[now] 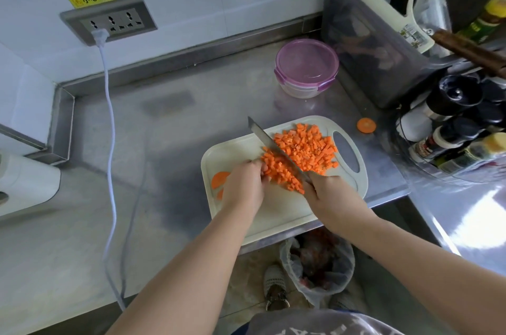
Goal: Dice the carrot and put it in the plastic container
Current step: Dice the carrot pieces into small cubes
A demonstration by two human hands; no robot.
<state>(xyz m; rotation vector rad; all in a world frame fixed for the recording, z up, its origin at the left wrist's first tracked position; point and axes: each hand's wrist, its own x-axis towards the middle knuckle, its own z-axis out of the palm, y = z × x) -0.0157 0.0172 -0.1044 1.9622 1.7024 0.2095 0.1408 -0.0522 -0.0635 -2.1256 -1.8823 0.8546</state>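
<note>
On the white cutting board [276, 214], which sits at the front edge of the steel worktop [164, 142] and slightly overhangs it, the carrot is almost wholly reduced to a heap of diced carrot [301, 152] spread over the board's far half, up towards the handle hole. The right hand [325, 193] is closed around the handle of the knife [276, 149], whose blade lies slanted across the heap with its tip pointing towards the back of the worktop. The left hand [245, 182] is curled, fingertips pressed against the near-left side of the heap, just beside the blade. Two uncut carrot slices [219, 179] lie partly under that hand at the board's left edge, and a carrot end piece [366, 125] lies off the board on the worktop to the right. The plastic container [306, 67] stands near the back of the worktop with its purple lid on and clipped, well apart from the board. The chief risk is to the left fingertips, so close to the edge that a slip on loose cubes could nick them. Cubes may also scatter off the board, or drop past the overhanging front edge towards the waste bin [317, 266] below. The lid must come off before anything can be transferred.
</note>
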